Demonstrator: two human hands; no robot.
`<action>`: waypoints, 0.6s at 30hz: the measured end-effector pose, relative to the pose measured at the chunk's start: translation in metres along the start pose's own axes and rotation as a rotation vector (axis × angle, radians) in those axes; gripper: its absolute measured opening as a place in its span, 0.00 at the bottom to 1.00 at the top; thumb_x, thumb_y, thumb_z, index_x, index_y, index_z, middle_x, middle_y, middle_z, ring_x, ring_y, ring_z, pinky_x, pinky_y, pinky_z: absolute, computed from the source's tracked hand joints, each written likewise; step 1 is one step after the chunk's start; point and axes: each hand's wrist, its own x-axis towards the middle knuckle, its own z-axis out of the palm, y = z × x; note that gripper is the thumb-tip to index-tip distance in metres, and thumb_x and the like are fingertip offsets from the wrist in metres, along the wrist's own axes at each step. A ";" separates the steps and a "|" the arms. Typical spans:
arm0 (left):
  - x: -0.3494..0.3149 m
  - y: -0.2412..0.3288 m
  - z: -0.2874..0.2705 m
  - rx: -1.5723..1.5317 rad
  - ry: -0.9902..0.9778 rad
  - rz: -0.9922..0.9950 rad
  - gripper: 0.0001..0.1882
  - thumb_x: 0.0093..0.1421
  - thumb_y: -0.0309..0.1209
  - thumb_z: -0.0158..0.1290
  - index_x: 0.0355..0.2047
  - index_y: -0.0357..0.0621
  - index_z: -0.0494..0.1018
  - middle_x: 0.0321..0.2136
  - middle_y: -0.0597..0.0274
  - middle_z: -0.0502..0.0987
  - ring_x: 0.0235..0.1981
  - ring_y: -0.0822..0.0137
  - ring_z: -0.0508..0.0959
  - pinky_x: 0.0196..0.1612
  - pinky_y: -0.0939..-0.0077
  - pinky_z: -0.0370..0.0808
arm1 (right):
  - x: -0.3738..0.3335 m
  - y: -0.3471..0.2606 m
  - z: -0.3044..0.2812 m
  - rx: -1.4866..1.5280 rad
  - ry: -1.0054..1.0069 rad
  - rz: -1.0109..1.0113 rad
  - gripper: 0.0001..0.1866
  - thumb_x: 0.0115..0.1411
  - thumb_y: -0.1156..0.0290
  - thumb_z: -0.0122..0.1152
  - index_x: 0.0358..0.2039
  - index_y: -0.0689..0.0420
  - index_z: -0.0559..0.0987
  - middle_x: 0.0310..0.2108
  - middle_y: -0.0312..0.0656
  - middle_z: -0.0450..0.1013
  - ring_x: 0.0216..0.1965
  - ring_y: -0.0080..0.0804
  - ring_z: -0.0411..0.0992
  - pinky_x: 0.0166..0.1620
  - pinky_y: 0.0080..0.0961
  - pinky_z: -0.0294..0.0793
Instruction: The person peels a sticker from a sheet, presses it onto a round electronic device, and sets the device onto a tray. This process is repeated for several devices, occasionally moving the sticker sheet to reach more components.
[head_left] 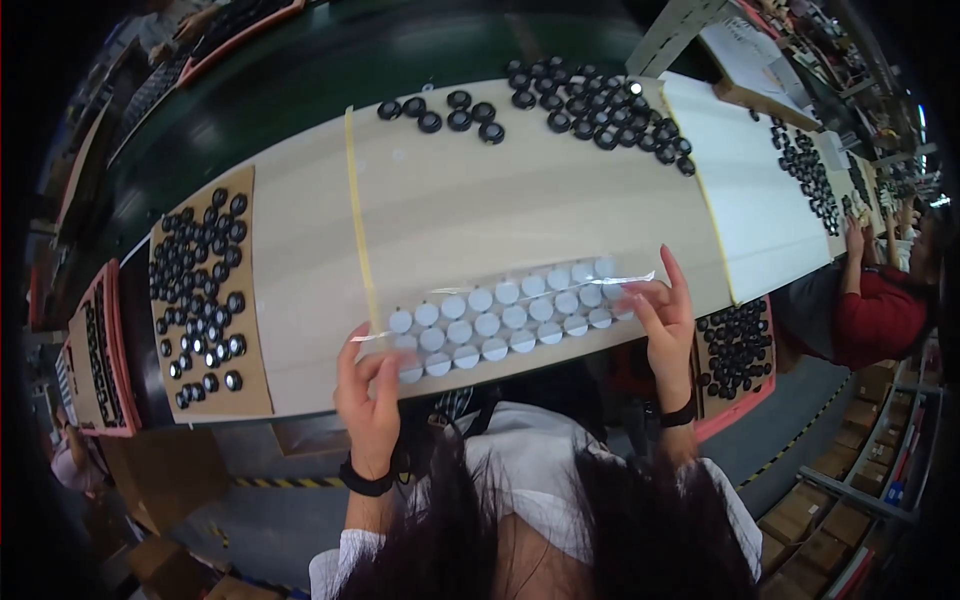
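Note:
Near the table's front edge lies a clear plastic sheet (447, 340) with three rows of pale white discs (508, 291). Whether the discs are stuck to the sheet or lie under it I cannot tell. My left hand (368, 400) grips the sheet's left end between thumb and fingers. At the right end, my right hand (665, 325) pinches the sheet, its index finger pointing up. A glossy edge of film shows by each hand. The fingertips are partly blurred behind the clear film.
Many round black parts (605, 115) lie loose along the table's far side. More cover a brown board (245, 390) at the left. Yellow tape (357, 215) crosses the beige tabletop (300, 260). A red-rimmed tray (728, 418) of black parts sits below right. A co-worker in red (880, 325) works farther right.

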 end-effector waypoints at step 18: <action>0.045 -0.008 -0.052 0.022 -0.027 -0.340 0.26 0.59 0.22 0.39 0.59 0.42 0.50 0.16 0.65 0.70 0.09 0.82 0.59 0.11 0.90 0.57 | 0.238 0.015 -0.123 -1.363 -0.103 -0.173 0.50 0.43 0.39 0.58 0.62 0.47 0.48 0.62 0.55 0.38 0.63 0.51 0.37 0.60 0.48 0.34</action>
